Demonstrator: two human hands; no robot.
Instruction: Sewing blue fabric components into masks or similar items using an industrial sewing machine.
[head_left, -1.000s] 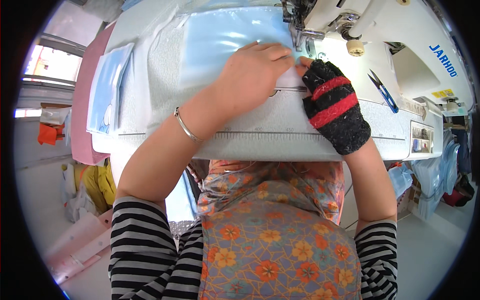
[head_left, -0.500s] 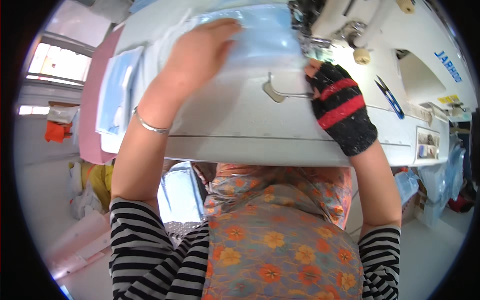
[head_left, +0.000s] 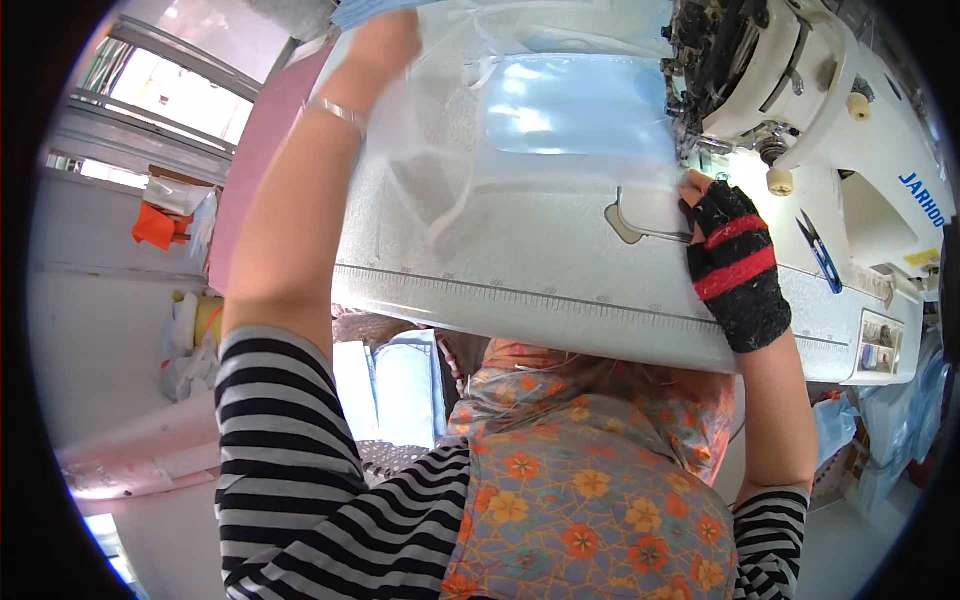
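Observation:
Smeared by motion, my left hand [head_left: 385, 45] reaches to the far left of the table, beside light blue material [head_left: 372, 12] at the picture's top edge. Its fingers do not show clearly. My right hand [head_left: 738, 262], in a black fingerless glove with red stripes, rests close to the sewing machine's [head_left: 790, 80] needle area. Its bare fingertips are curled together; whatever they hold is hidden. A shiny light blue rectangular sheet [head_left: 575, 105] lies flat left of the needle area. Sheer white material [head_left: 425, 170] spreads between it and my left forearm.
A bent metal guide [head_left: 628, 225] sits on the table [head_left: 520, 265] left of my right hand. Blue-handled thread snips [head_left: 820, 250] lie to the right, above a small parts tray [head_left: 880, 342]. Light blue pieces [head_left: 405, 385] show below the table edge.
My left hand has moved from over the blue sheet to the far left. The view has shifted, so the machine sits lower and further right. My right hand stays beside the needle area.

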